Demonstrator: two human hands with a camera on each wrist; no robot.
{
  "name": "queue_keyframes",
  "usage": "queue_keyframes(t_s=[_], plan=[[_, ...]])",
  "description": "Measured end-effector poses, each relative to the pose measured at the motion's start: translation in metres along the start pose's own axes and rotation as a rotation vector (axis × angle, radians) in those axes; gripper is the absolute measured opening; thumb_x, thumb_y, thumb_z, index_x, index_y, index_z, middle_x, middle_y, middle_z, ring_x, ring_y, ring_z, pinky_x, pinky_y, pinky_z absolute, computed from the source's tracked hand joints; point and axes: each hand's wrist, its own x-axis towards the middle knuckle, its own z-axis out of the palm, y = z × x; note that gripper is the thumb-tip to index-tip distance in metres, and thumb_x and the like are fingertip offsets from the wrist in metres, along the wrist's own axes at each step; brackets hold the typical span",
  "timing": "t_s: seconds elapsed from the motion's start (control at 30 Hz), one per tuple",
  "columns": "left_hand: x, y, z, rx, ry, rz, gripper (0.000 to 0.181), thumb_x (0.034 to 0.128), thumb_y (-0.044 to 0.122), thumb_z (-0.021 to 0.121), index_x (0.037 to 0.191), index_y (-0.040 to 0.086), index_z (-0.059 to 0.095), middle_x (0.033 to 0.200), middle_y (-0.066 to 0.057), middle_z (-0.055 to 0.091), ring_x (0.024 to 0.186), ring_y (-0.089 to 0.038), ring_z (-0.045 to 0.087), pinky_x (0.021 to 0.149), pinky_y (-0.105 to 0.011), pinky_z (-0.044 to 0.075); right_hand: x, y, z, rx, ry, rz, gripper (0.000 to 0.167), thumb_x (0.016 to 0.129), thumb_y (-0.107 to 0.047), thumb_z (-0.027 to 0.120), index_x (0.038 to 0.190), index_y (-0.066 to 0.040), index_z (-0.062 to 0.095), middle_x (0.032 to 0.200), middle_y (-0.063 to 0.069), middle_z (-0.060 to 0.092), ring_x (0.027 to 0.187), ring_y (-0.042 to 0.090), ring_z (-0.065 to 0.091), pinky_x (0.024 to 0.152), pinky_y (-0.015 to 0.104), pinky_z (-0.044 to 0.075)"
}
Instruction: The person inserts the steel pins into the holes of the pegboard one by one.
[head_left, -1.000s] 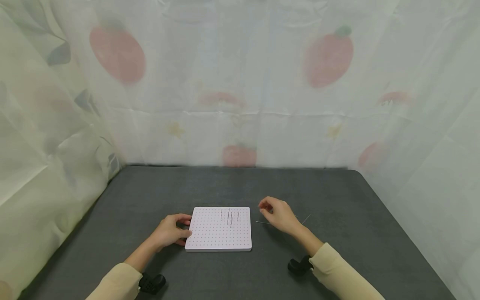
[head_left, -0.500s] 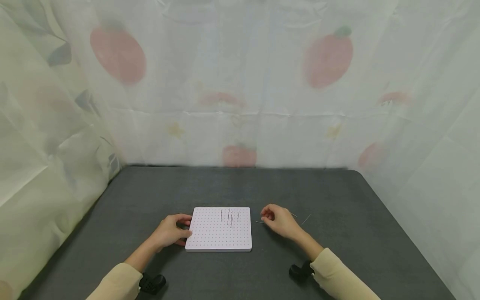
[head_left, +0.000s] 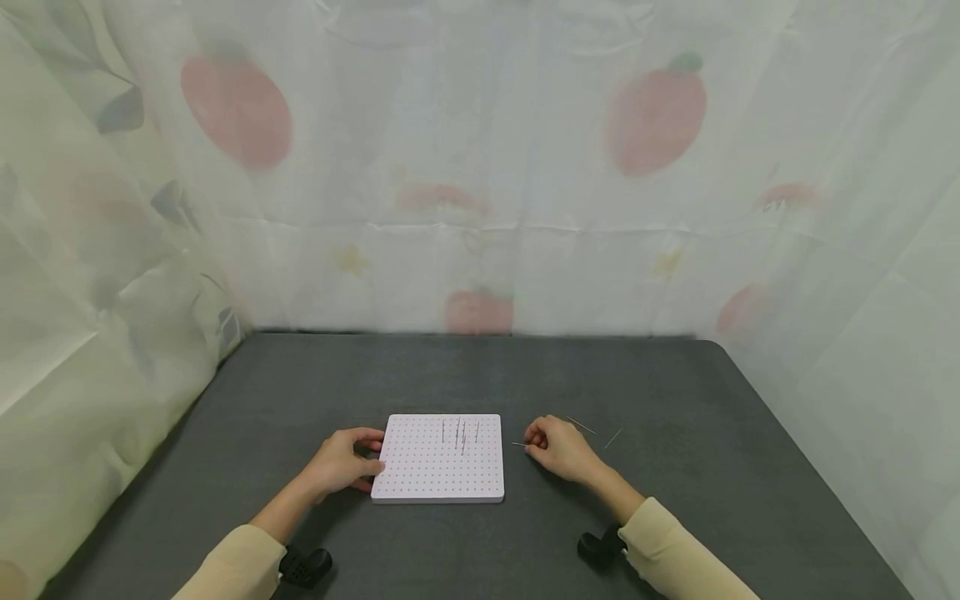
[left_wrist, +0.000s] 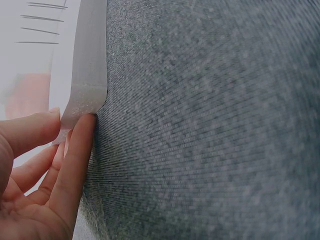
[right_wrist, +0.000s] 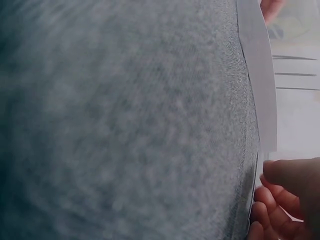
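Note:
A white pegboard (head_left: 420,471) with rows of small holes lies on the table. Several thin metal pins (head_left: 463,437) stand upright in its far half. My left hand (head_left: 341,462) grips the board's left edge; in the left wrist view the thumb (left_wrist: 37,131) lies on top and the fingers are against the side. Right of the board, my right hand (head_left: 561,450) has its bent fingertips down at a loose thin metal pin (head_left: 518,443) on the table. In the right wrist view thumb and fingers are close together beside that pin; whether they pinch it is unclear.
Two more loose metal pins lie on the table (head_left: 480,550), one just behind the right hand (head_left: 581,426) and one farther right (head_left: 613,438). A curtain with strawberry prints (head_left: 480,167) hangs behind the table and at both sides. Each wrist wears a black camera.
My right hand has come down and slightly toward me, its fingertips drawing together at the loose pin. The pin behind it now shows more fully. My left hand and the board stay put.

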Motion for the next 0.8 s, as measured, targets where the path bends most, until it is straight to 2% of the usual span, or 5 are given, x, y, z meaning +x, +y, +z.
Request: queue_keyframes(t_s=[0.2,0.43,0.8], plan=[[-0.0002,0.0006,-0.0003,-0.001,-0.005,-0.004,0.055,0.0823,-0.003,0.071,0.134,-0.01,0.052,0.119,-0.023,0.06,0.077,-0.017,0.067,0.062,-0.037,0.063,0.0001,-0.002,0.0009,-0.035,-0.011,0.038,0.01,0.08,-0.006,0.075,0.081,-0.01,0.066,0.076,0.0,0.057,0.07,0.007,0.049,0.061,0.019,0.039],[0.0007,-0.0007,-0.0006,-0.003,-0.006,-0.004,0.055,0.0821,-0.003,0.071,0.133,-0.01,0.052,0.119,-0.023,0.06,0.078,-0.017,0.067,0.062,-0.037,0.063,0.0007,-0.0046,0.0025,-0.101,0.012,0.065,0.014,0.079,-0.007,0.076,0.075,-0.013,0.064,0.072,-0.002,0.054,0.067,0.008,0.047,0.059,0.021,0.037],[0.0005,-0.0018,-0.0004,0.002,-0.004,0.007,0.055,0.0824,-0.003,0.071,0.133,-0.009,0.052,0.119,-0.023,0.06,0.077,-0.017,0.067,0.062,-0.037,0.063,0.0009,-0.0071,0.0026,-0.132,0.014,0.088,0.015,0.081,-0.007,0.072,0.07,-0.012,0.063,0.068,-0.002,0.053,0.063,0.009,0.046,0.057,0.022,0.038]])
